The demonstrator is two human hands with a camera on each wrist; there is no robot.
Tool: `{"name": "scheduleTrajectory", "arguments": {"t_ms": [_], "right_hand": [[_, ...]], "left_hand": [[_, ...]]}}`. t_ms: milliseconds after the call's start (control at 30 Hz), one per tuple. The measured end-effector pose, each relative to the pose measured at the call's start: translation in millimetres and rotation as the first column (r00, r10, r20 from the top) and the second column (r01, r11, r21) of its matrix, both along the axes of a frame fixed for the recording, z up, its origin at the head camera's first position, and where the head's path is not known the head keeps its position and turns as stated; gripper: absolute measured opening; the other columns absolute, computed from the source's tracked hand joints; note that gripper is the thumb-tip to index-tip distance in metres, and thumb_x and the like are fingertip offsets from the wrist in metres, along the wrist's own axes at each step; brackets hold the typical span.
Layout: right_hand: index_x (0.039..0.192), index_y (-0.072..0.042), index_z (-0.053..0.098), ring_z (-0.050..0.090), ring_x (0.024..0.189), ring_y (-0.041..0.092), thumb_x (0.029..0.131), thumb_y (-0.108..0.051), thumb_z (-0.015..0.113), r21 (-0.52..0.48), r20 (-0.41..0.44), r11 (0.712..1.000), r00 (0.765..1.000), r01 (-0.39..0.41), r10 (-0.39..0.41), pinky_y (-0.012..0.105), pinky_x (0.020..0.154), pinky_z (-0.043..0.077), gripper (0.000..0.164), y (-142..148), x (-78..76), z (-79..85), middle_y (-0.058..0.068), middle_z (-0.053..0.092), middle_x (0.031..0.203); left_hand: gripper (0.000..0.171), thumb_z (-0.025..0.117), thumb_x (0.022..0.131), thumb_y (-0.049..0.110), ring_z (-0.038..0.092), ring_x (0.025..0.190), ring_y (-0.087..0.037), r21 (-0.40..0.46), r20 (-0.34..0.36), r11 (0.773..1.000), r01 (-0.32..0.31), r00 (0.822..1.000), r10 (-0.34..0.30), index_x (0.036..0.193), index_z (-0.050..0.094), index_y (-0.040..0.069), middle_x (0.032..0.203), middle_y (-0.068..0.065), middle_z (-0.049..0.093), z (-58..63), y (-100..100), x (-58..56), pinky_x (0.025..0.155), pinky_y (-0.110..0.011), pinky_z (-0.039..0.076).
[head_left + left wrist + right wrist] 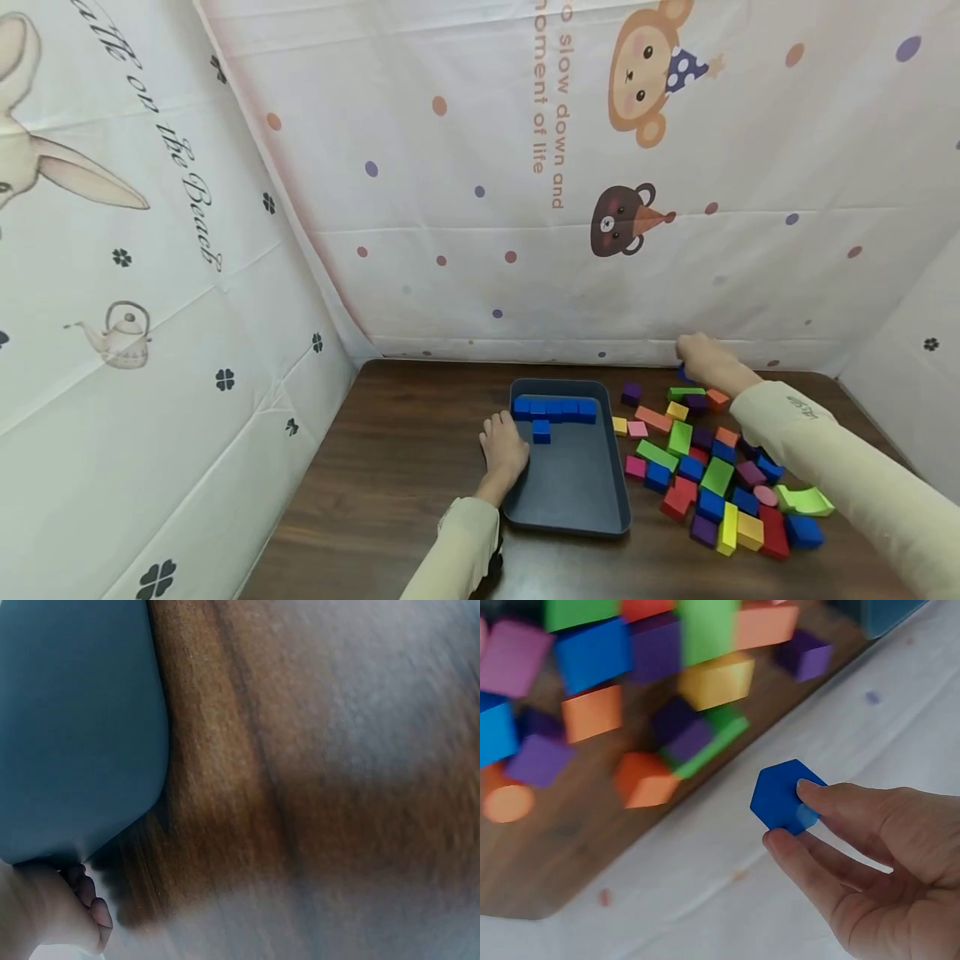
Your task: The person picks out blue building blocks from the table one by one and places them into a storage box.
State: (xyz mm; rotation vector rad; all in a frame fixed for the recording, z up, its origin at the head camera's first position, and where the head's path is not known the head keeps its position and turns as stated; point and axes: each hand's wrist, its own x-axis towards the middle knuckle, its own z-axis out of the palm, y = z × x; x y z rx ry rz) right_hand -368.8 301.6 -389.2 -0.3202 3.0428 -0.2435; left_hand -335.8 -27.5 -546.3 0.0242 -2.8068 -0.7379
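Note:
My right hand (712, 362) is over the far table edge. In the right wrist view, its thumb and fingers pinch a blue block (780, 795) with a six-sided outline. My left hand (504, 450) lies over the left rim of a dark grey tray (573, 492), fingers bent down its outer side. Only part of this hand and the curled fingers show in the left wrist view, below the tray's corner. Inside the tray, a row of blue cubes (553, 410) lines the far end. One more blue cube (541, 432) sits just in front of that row.
Right of the tray spreads a loose pile of coloured blocks (717, 477), with several blue ones among them. A green arched block (804, 501) lies on its right side. White printed cloth (450, 292) hangs behind the brown wooden table (375, 467).

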Motion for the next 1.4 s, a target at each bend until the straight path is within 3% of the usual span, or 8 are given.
{"name": "scheduleTrajectory", "arguments": {"t_ms": [167, 333, 500, 767, 1067, 1400], "right_hand": [[0.096, 0.011, 0.061, 0.053, 0.066, 0.024, 0.090, 0.016, 0.056, -0.028, -0.067, 0.995, 0.993, -0.095, 0.093, 0.033, 0.059, 0.040, 0.009, -42, 0.4, 6.6, 0.024, 0.063, 0.085], [0.091, 0.007, 0.065, 0.059, 0.066, 0.021, 0.083, 0.013, 0.068, 0.023, -0.156, 0.971, 0.958, -0.239, 0.240, 0.034, 0.058, 0.048, 0.010, -81, 10.5, 0.4, 0.017, 0.066, 0.080], [0.095, 0.006, 0.070, 0.068, 0.077, 0.026, 0.080, 0.009, 0.077, 0.042, -0.151, 0.944, 0.932, -0.328, 0.331, 0.039, 0.068, 0.059, 0.017, -118, 26.0, -6.7, 0.017, 0.070, 0.088], [0.104, 0.006, 0.070, 0.069, 0.096, 0.032, 0.083, 0.007, 0.077, 0.006, -0.077, 0.931, 0.928, -0.365, 0.365, 0.042, 0.083, 0.059, 0.023, -162, 31.5, -27.7, 0.020, 0.070, 0.104], [0.091, 0.000, 0.066, 0.054, 0.070, 0.017, 0.082, 0.009, 0.076, -0.034, -0.047, 0.923, 0.923, -0.384, 0.383, 0.035, 0.066, 0.054, 0.016, -178, 35.0, -56.9, 0.013, 0.065, 0.088], [0.091, 0.001, 0.067, 0.058, 0.070, 0.018, 0.083, 0.006, 0.077, -0.018, -0.060, 0.918, 0.917, -0.396, 0.394, 0.037, 0.069, 0.057, 0.015, -185, 27.6, -72.3, 0.013, 0.067, 0.086]], "left_hand": [[0.037, 0.080, 0.082, 0.005, 0.053, 0.100, -0.032, 0.006, -0.016, 1.000, -0.002, 1.000, 0.002, 0.112, 0.059, -0.002, 0.103, -0.017, 0.061, -2.3, -2, -0.4, 0.087, -0.049, 0.044], [0.036, 0.080, 0.081, 0.005, 0.052, 0.098, -0.032, 0.000, -0.039, 1.000, 0.001, 0.999, -0.001, 0.110, 0.059, -0.002, 0.102, -0.016, 0.061, -4.7, -1, -0.4, 0.085, -0.049, 0.044], [0.035, 0.080, 0.081, 0.004, 0.052, 0.097, -0.032, -0.001, -0.031, 1.000, 0.001, 1.000, -0.001, 0.109, 0.059, -0.002, 0.101, -0.016, 0.061, -1.8, -3, 4.6, 0.084, -0.048, 0.044], [0.035, 0.081, 0.080, 0.006, 0.052, 0.096, -0.030, -0.005, -0.042, 1.000, -0.019, 0.999, 0.018, 0.108, 0.060, 0.000, 0.102, -0.015, 0.062, -1.4, -4, 1.7, 0.084, -0.046, 0.044], [0.034, 0.081, 0.081, 0.008, 0.051, 0.093, -0.028, -0.008, -0.004, 1.000, -0.004, 1.000, 0.004, 0.106, 0.059, 0.002, 0.100, -0.013, 0.061, -0.2, 1, 3.0, 0.081, -0.043, 0.043], [0.036, 0.082, 0.080, 0.010, 0.052, 0.094, -0.027, -0.045, -0.002, 0.999, -0.024, 1.000, 0.024, 0.108, 0.059, 0.003, 0.101, -0.012, 0.062, 3.4, -1, 2.1, 0.080, -0.041, 0.042]]}}
